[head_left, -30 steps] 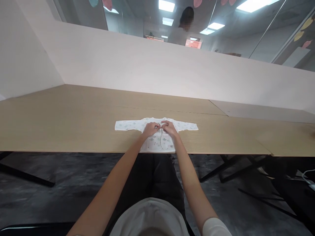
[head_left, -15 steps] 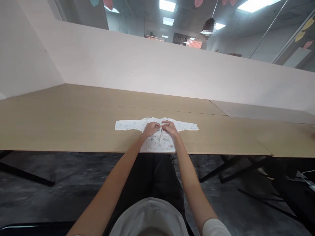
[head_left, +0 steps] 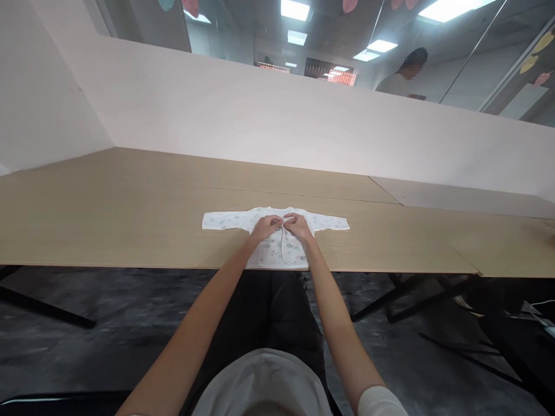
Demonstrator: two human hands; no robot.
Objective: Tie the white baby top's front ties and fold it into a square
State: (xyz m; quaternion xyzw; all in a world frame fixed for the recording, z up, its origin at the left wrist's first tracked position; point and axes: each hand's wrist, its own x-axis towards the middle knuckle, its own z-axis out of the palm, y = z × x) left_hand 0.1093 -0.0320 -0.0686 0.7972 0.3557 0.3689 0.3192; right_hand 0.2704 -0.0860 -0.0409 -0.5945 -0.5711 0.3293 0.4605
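Note:
A small white long-sleeved baby garment point(head_left: 269, 255) with a faint pastel print lies flat on the wooden table, its sleeves spread to both sides. A thin white tie string point(head_left: 282, 248) hangs down its front from the neckline. My left hand point(head_left: 266, 227) and my right hand point(head_left: 298, 226) meet at the top of that string. Their fingertips pinch the cord close together, and the fingers hide the knot area.
The light wood table point(head_left: 108, 222) has a pale back panel point(head_left: 260, 127) along its far side. Beyond the panel's glass, a person point(head_left: 401, 81) stands at the right. A white cable point(head_left: 544, 318) lies on the dark floor below, near metal table legs point(head_left: 411, 294).
My hands stay at the neckline with only slight shifts of the fingers. The person beyond the glass has moved to the right.

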